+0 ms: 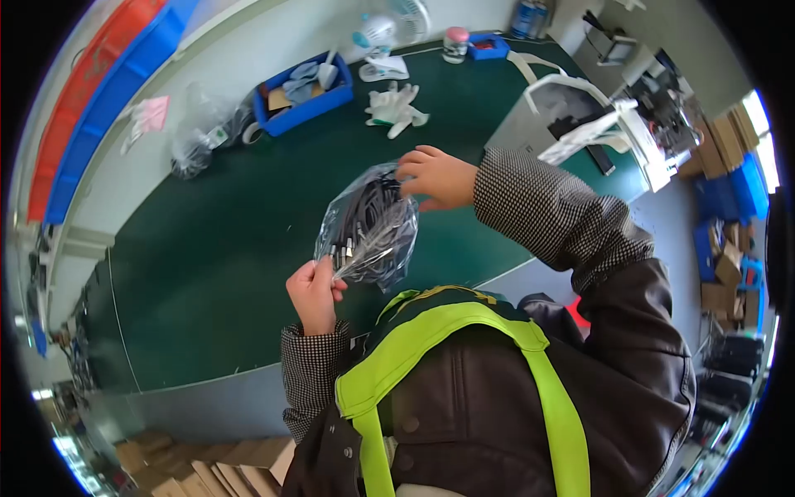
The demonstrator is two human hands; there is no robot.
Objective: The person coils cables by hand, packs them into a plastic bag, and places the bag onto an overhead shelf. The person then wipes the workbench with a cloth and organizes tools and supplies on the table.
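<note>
A clear plastic bag [396, 240] of black cables with metal plug ends lies on the green table in front of me. My left hand [315, 290] is closed on the gathered plastic at the bag's lower left corner, thumb against fingers. At the upper right edge of the bag is my right hand [439, 178]. Its fingers are apart and curve over the plastic, touching it or just above it; the fingertips are partly lost against the dark cables.
Beyond the bag, a white glove [396, 109] lies on the green table [207, 248]. A blue bin [306, 109] with cloths and a scoop stands at the back, near a fan [381, 33] and a pink-lidded jar [455, 45]. A white machine [551, 120] stands to the right.
</note>
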